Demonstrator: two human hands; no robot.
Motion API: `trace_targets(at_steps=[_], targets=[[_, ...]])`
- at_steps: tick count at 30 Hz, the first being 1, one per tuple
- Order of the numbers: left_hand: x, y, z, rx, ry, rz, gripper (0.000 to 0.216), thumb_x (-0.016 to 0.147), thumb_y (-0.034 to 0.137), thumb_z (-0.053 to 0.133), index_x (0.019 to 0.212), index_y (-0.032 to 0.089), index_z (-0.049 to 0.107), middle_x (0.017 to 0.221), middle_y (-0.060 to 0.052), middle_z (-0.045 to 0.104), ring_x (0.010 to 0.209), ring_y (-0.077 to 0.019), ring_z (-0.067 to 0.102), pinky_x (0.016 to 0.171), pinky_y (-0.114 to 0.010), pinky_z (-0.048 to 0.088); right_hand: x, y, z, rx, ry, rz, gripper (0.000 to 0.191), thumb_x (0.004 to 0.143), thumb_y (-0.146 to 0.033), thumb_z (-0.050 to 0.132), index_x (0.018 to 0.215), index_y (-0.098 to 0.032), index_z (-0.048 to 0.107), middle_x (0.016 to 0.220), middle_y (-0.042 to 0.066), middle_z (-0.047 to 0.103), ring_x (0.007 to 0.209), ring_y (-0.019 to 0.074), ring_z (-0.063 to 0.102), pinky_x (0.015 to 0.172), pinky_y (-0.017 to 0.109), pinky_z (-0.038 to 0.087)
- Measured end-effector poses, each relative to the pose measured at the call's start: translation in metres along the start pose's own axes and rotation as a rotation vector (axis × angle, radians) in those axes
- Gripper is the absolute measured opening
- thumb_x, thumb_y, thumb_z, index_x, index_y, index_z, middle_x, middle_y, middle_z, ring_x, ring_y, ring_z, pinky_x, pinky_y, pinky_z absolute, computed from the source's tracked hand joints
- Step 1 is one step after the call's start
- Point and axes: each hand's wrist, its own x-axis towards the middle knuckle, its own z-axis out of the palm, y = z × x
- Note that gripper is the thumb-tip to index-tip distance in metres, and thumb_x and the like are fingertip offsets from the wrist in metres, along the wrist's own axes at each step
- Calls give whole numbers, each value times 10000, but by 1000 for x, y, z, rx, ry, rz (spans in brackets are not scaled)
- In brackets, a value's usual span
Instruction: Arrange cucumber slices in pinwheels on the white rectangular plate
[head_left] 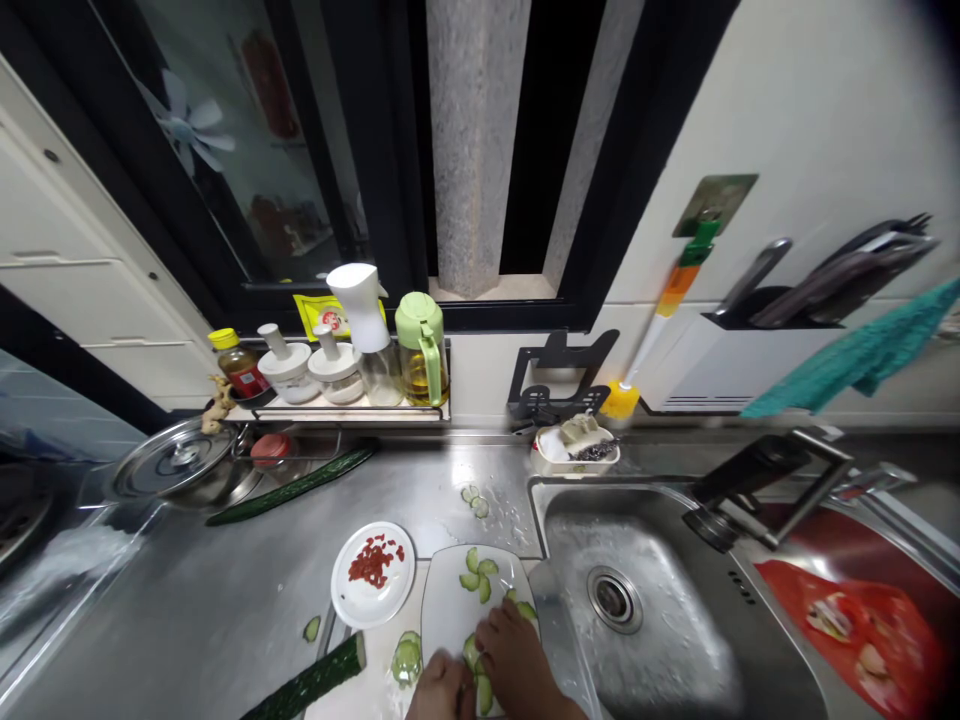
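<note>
A white square plate lies in front of me with thin green cucumber slices set out in fans. My right hand is over its right side, fingers bent and fingertips down on slices. Close beside it, at the front edge, my left hand has curled fingers; whatever they hold is hidden. Left of the plate sits a small pile of slices. Farther left lies a cut cucumber, its pale end facing the plate. A round white plate bears small red dried berries.
The steel sink opens on the right, with a faucet and a red plastic bag beyond. A whole cucumber lies at the back left near a lidded pot. An oil bottle stands on the shelf.
</note>
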Motion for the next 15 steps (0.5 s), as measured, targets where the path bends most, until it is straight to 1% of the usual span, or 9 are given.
trace_targets(at_steps=[4,8,10,15], targets=[[-1,-1,2,-24,23,-2,248,815,155,464,753,233,691,824,-47,629,784,-139,601,733,-219,434,0,3,4,-57,7,-1,210,890,-178,490,922,-180,697,1023,71,686,1089,262,540,887,345,367],[-2,-1,1,-20,3,20,255,805,140,469,762,229,704,828,-47,632,787,-138,602,729,-217,432,0,3,6,-75,47,-17,182,886,-187,521,902,-180,702,997,66,692,1049,252,558,835,333,368],[-2,-1,0,-11,-11,36,267,803,129,461,768,221,709,823,-49,628,779,-134,598,727,-215,428,1,2,7,-82,60,-29,188,889,-183,517,888,-176,705,976,70,695,1028,251,565,834,338,366],[-4,2,-2,-9,-34,33,257,794,140,466,721,215,701,793,-40,611,724,-123,585,663,-214,415,2,2,7,-90,44,-25,206,892,-180,503,869,-176,708,963,70,695,1037,262,562,829,349,366]])
